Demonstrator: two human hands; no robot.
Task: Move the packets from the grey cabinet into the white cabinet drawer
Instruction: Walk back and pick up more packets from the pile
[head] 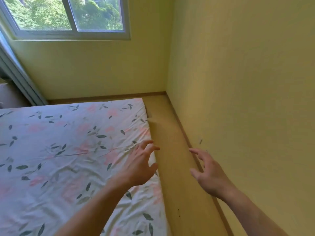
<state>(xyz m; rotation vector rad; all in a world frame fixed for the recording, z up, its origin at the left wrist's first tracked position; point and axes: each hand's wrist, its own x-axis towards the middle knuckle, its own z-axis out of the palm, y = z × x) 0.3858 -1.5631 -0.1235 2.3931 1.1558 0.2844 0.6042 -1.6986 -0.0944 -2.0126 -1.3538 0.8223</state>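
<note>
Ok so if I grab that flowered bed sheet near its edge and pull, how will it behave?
The flowered sheet looks thin and floppy: creases already run across it, so it would probably bunch rather than slide flat. It seems light. It wraps the mattress edge, so a tug may meet some resistance.

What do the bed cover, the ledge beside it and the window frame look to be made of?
Bed cover: thin woven fabric, matte, judging by its creases and printed pink flowers and grey leaves. Ledge: probably wood or laminate, smooth, tan, with a faint sheen. Window frame: white, smooth, possibly painted metal or plastic; the view cannot tell which.
</note>
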